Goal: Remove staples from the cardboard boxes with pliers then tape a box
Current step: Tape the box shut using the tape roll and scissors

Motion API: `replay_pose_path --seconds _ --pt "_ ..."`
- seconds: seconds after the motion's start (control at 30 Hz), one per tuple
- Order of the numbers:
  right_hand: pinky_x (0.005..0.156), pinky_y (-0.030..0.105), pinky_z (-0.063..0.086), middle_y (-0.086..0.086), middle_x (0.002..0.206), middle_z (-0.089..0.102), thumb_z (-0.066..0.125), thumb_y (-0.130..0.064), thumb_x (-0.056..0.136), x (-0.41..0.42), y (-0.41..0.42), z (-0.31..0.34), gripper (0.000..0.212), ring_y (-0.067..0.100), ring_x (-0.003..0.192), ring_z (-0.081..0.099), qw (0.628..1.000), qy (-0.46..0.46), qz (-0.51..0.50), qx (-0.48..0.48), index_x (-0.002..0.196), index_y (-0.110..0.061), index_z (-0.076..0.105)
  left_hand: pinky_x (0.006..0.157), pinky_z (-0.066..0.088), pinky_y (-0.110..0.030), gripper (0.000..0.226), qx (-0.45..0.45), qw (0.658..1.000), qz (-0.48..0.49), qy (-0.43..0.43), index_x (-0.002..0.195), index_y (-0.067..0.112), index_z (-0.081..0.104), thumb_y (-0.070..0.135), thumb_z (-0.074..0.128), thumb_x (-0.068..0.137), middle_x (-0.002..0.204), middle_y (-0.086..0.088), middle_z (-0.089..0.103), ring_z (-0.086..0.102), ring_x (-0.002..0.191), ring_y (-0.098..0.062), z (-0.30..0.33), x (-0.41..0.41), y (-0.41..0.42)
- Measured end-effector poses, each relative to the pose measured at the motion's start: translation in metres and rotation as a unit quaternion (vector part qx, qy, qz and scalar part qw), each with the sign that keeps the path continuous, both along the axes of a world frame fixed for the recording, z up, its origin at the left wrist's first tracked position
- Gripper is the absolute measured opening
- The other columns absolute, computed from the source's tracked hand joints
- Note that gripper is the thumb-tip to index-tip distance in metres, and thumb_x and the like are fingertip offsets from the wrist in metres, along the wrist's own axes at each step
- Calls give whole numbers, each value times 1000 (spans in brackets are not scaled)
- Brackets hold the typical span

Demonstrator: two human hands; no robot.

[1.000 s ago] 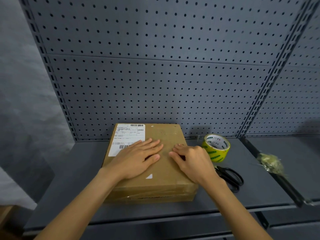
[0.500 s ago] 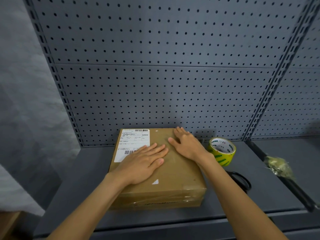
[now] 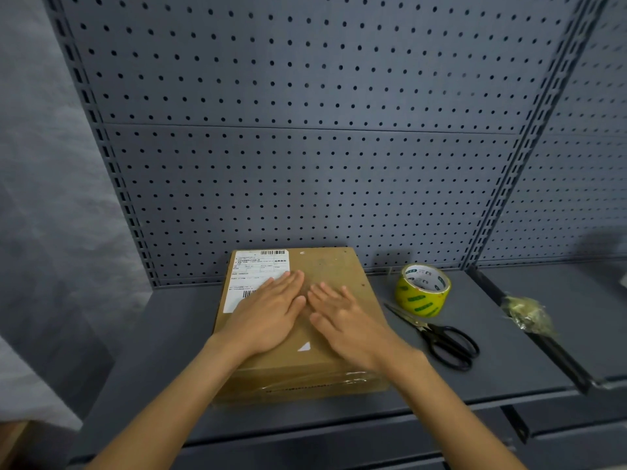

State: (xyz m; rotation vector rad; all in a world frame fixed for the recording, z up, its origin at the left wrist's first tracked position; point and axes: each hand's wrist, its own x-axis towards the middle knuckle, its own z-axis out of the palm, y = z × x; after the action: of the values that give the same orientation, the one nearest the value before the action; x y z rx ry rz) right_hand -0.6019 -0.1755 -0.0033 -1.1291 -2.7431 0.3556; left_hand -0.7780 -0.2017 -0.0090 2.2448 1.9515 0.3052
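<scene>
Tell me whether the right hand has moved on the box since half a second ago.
Yes. The right hand slid back from the far edge of the box toward its middle, ending flat beside the left hand.

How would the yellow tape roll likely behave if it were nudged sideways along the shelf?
The tape roll lies on its flat side on the shelf, so a nudge would probably slide it, not roll it. Its low, wide ring shape makes tipping unlikely. It sits close to the scissors, so a push toward the person might bump their blades.
</scene>
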Motion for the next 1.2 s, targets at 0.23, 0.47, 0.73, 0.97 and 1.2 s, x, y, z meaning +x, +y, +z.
replay_pose_path --seconds 0.23,0.47,0.73,0.97,1.2 --pt "117 27 1 -6 159 16 19 -43 103 1 -13 -9 56 6 146 7 996 -39 -56 56 152 -18 18 110 -8 -17 52 -31 999 -26 11 149 23 -2 41 9 101 157 10 -4 -6 141 0 -2 -5 1" --pt "120 33 -3 1 161 2 16 -56 98 1 -20 -14 71 11 148 -2 981 -55 -184 20 153 -12 5 114 -4 -22 53 -31 999 -23 4 150 23 0 41 9 101 157 10 -3 -5 142 -2 -4 -4 0" --pt "120 37 -4 -4 161 -4 16 -59 97 -1 -14 -11 72 10 147 -6 975 -64 -211 -3 154 -17 1 115 9 -33 54 5 996 91 -4 151 21 12 41 17 101 157 7 6 5 145 -12 6 -9 -24" --pt "120 36 -4 -2 161 -3 12 -59 97 -3 -21 -18 71 11 147 -6 974 -51 -218 -15 154 -16 1 118 -4 -28 59 6 997 72 32 149 25 -5 51 4 97 155 11 -8 -10 141 -1 -18 -20 -68" --pt "117 32 -5 -7 161 4 15 -41 104 6 -20 -10 54 8 147 -4 997 -52 -41 39 154 -21 8 118 -2 -30 55 -5 995 96 29 150 24 -1 45 8 100 157 11 -5 -7 142 -2 -13 -8 -67"
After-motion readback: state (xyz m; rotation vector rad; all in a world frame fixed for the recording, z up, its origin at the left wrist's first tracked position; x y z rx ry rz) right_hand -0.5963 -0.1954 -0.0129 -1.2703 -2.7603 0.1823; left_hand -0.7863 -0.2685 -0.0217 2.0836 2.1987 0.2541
